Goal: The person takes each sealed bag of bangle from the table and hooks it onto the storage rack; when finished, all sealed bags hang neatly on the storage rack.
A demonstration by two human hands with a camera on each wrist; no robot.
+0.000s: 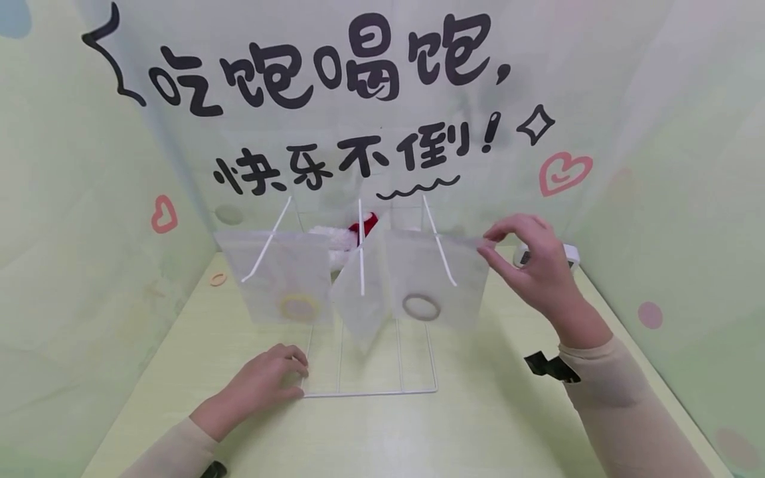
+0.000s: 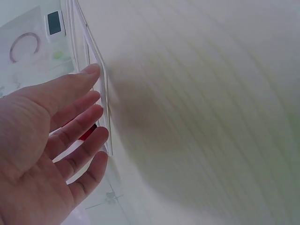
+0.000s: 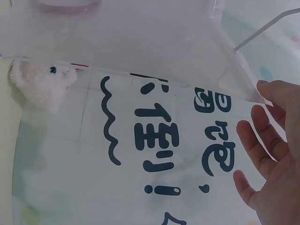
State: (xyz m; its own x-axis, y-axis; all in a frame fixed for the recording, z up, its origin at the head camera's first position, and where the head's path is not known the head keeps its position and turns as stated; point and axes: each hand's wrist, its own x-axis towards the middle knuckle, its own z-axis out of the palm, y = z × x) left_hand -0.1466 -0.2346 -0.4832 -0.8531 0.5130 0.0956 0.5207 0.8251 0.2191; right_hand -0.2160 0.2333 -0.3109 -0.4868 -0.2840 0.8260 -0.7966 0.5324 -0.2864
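A white wire rack [image 1: 370, 394] stands on the table, three prongs reaching toward me. From them hang frosted plastic bags: the left one [image 1: 251, 292] with a yellow bangle [image 1: 299, 298], the middle one [image 1: 358, 318] turned edgewise, the right one [image 1: 412, 265] with a grey-brown bangle [image 1: 405, 307]. My right hand [image 1: 534, 269] pinches the upper outer corner of the right bag between thumb and forefinger, the other fingers loose in the right wrist view. Down at the rack's front left corner is my left hand [image 1: 263, 382], fingers loosely extended, fingertips right at the base wire.
Behind the rack sits a white plush toy [image 1: 331, 236] with red on it. A small orange ring [image 1: 218, 280] lies on the table at the left. Partly hidden by my right hand is a white device [image 1: 572, 253]. Printed backdrop walls [image 1: 657, 219] enclose the table.
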